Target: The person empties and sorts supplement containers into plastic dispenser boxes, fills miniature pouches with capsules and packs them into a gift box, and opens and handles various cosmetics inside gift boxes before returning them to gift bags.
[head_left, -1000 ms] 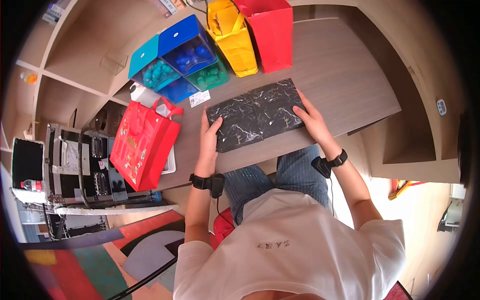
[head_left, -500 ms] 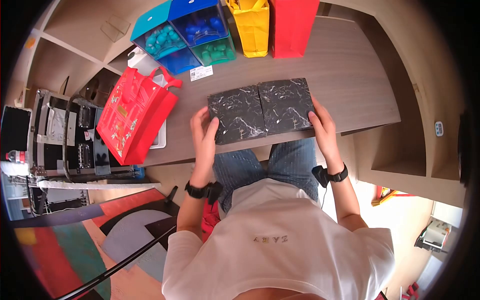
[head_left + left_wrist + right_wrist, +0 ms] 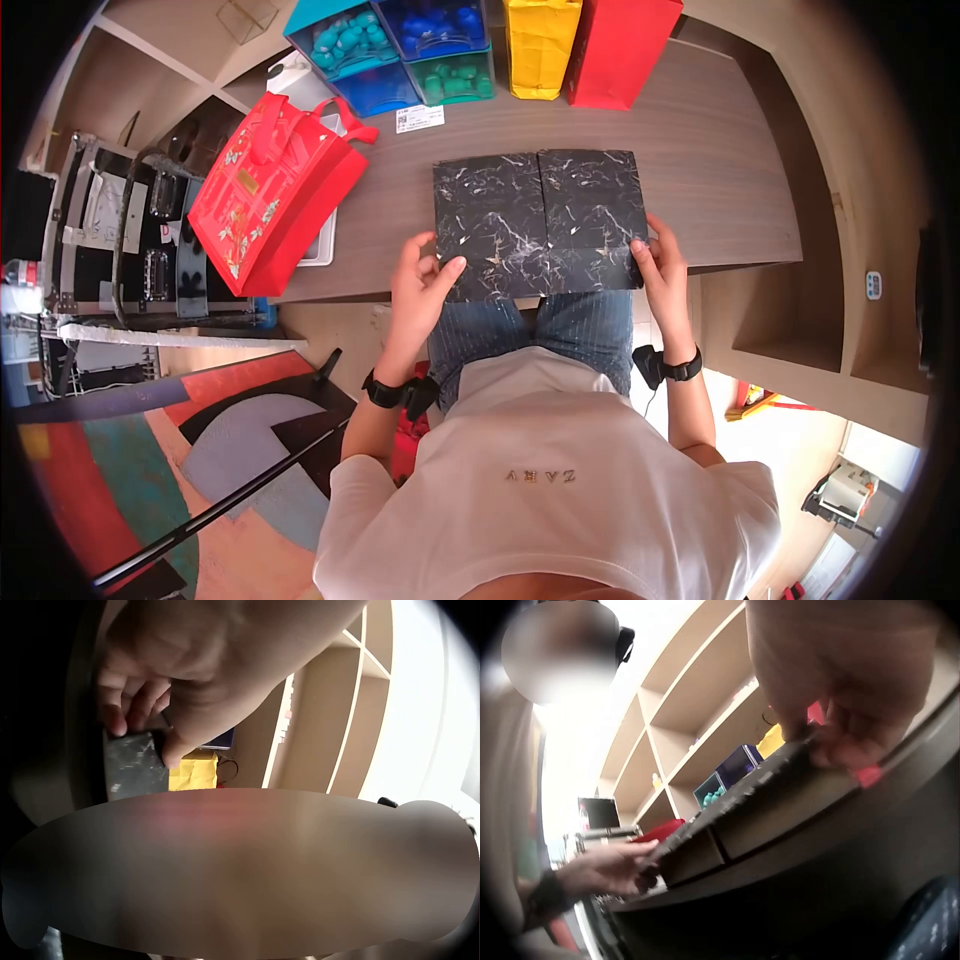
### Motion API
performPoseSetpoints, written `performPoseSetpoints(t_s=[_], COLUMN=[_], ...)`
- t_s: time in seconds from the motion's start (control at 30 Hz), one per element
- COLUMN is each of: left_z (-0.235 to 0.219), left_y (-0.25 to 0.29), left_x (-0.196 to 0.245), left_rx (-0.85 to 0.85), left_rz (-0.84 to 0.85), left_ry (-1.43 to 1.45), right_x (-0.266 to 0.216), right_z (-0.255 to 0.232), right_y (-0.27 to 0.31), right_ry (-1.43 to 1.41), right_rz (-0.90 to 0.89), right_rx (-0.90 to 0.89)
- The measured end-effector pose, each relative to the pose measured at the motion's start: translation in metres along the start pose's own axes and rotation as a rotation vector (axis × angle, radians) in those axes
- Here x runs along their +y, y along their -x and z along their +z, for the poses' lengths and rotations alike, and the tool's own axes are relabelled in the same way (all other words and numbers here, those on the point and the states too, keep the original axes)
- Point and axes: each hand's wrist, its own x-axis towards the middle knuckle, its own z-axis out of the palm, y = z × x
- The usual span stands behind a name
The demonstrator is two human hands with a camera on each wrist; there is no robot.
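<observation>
A black marbled box (image 3: 495,215) with a seam down its middle lies at the table's near edge, its front strip showing towards the body. My left hand (image 3: 420,300) grips its near left corner, thumb on top and fingers curled at the side. At the near right corner, my right hand (image 3: 665,280) pinches the edge between thumb and fingers. The left wrist view shows the left hand (image 3: 202,660) on the marbled corner (image 3: 135,765). Plain tan surfaces show below the marbled top (image 3: 735,799) in the right wrist view, beside my right hand (image 3: 847,690).
A red gift bag (image 3: 275,200) stands at the left, on or beside a white tray (image 3: 322,245). Blue and green bins (image 3: 450,75) with small items, a yellow bag (image 3: 540,50), a red bag (image 3: 620,55) and a label (image 3: 420,119) are at the back of the table (image 3: 720,180).
The box has turned from slanted to nearly square with the table edge, and more of its front strip shows. Both hands have shifted to its near corners. The head view has shifted too.
</observation>
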Motion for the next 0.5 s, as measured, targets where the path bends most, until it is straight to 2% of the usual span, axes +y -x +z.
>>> performPoseSetpoints(t_s=[0.1,0.17,0.23,0.27,0.33,0.37,0.4,0.43,0.5], left_z=[0.006,0.000,-0.001,-0.002,-0.007,-0.006,-0.004,-0.005,-0.007], left_y=[0.011,0.017,0.021,0.022,0.008,-0.007,-0.023,-0.039,-0.074], left_x=[0.014,0.028,0.059,0.075,0.097,0.106,0.112,0.118,0.130], left_rx=[0.069,0.088,0.093,0.105,0.069,0.039,0.006,0.006,-0.107], left_rz=[0.003,0.085,0.102,0.109,0.172,0.258,0.345,0.350,0.467], left_ry=[-0.053,-0.069,-0.005,0.059,0.016,0.172,0.329,0.331,0.309], right_x=[-0.015,-0.023,-0.019,-0.024,-0.038,-0.035,-0.049,-0.026,-0.053], right_z=[0.003,-0.004,-0.020,-0.024,-0.035,-0.051,-0.050,-0.058,-0.050], right_y=[0.004,0.003,-0.001,-0.007,-0.030,-0.044,-0.057,-0.085,-0.112], right_ry=[-0.064,-0.063,-0.376,-0.375,-0.602,-0.674,-0.825,-1.076,-1.108], right_rz=[0.008,-0.003,0.039,0.036,0.019,-0.038,-0.074,-0.158,-0.201], right_rx=[0.028,0.062,-0.083,-0.085,-0.092,-0.282,-0.294,-0.539,-0.496])
